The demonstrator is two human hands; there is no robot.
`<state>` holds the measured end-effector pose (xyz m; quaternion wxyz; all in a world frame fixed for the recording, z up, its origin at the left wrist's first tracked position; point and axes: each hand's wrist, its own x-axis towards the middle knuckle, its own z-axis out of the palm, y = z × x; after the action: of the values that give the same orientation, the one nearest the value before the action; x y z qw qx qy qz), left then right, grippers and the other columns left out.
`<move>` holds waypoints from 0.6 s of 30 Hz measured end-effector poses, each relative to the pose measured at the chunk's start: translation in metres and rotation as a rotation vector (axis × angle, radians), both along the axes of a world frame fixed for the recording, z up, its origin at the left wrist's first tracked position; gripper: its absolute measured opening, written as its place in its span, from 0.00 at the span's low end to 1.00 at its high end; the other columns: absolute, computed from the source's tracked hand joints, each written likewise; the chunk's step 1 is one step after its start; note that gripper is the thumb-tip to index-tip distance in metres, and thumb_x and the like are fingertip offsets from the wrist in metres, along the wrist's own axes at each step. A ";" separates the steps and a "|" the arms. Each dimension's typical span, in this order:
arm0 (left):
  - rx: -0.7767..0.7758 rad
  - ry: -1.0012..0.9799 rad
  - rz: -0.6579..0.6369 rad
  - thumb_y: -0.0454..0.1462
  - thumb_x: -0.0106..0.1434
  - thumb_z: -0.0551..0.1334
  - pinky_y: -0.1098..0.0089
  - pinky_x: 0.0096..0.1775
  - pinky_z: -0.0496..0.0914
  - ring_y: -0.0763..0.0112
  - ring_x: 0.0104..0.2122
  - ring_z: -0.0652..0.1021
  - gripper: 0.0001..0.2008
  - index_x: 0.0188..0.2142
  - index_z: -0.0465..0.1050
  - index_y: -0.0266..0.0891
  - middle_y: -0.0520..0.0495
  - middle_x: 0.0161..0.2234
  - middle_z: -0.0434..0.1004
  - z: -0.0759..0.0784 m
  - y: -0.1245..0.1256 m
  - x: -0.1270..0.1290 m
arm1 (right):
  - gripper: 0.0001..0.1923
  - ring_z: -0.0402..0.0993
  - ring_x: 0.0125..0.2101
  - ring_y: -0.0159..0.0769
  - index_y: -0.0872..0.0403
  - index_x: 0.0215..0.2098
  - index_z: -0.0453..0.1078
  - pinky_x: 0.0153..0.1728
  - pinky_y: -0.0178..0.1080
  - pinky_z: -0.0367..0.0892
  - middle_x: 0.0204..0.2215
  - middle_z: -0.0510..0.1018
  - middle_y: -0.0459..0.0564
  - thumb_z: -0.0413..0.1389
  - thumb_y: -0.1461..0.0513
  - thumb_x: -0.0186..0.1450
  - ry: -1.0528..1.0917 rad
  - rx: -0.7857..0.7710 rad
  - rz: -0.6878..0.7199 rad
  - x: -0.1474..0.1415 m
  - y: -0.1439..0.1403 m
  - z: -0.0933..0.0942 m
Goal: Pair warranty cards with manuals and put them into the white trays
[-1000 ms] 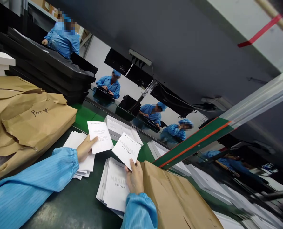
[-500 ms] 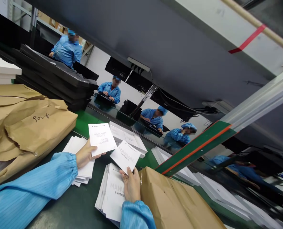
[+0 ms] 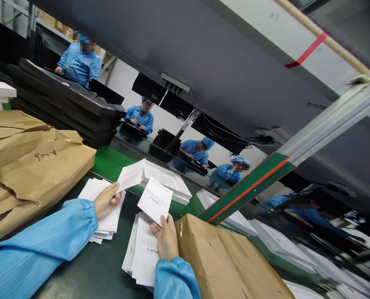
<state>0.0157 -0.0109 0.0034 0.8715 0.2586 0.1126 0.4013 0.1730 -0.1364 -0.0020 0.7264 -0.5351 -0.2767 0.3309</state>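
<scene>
Nearest the camera, two blue sleeves reach onto the dark green table [image 3: 88, 270]. The right hand [image 3: 165, 238] is closed in a pinch on the lower corner of a white manual [image 3: 155, 200], which it holds tilted up above the stack of manuals [image 3: 143, 253] lying flat just under the wrist. Hard against that hand's right side sits a brown paper package [image 3: 231, 265], its torn top open.

The left hand [image 3: 106, 201] is curled shut on the near edge of a white leaflet [image 3: 131, 175] — the sheet slants up and away, nearly edge-on to the camera, so its print cannot be read. Under this hand lies a second stack of white leaflets [image 3: 94, 192], fanned a little. To the far left a big brown paper bundle [image 3: 32, 166] rests on the table, with handwriting on its top flap.

Just beyond the two held sheets stands a flat white box [image 3: 169, 185] on the green belt [image 3: 110, 160]. Behind the bundle, a pile of black trays [image 3: 69, 108] rises. A green-and-red-edged rail [image 3: 250, 187] runs slantwise on the right, above more white booklets [image 3: 265, 236] spread in rows. Farthest off — along the line — several people in blue coats and caps work at their own stations; the nearest of them [image 3: 79, 62] stands behind the trays.
</scene>
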 end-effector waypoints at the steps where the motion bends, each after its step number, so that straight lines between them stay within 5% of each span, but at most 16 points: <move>1: 0.005 -0.011 -0.013 0.32 0.57 0.51 0.87 0.11 0.51 0.89 0.10 0.55 0.05 0.31 0.63 0.33 0.58 0.13 0.55 0.000 0.000 0.000 | 0.16 0.64 0.16 0.23 0.52 0.36 0.55 0.19 0.29 0.60 0.29 0.72 0.45 0.53 0.58 0.52 -0.006 -0.003 0.006 -0.001 0.000 0.000; 18: -0.036 0.090 0.028 0.28 0.53 0.55 0.83 0.22 0.66 0.83 0.20 0.67 0.06 0.32 0.63 0.34 0.51 0.22 0.65 -0.001 -0.004 0.002 | 0.09 0.65 0.14 0.27 0.55 0.36 0.53 0.15 0.28 0.56 0.16 0.70 0.43 0.41 0.62 0.56 -0.385 -0.206 0.047 -0.008 0.002 -0.006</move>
<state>0.0172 -0.0150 0.0026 0.8642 0.2593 0.1627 0.3994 0.1652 -0.1346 -0.0077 0.5937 -0.6532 -0.3874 0.2661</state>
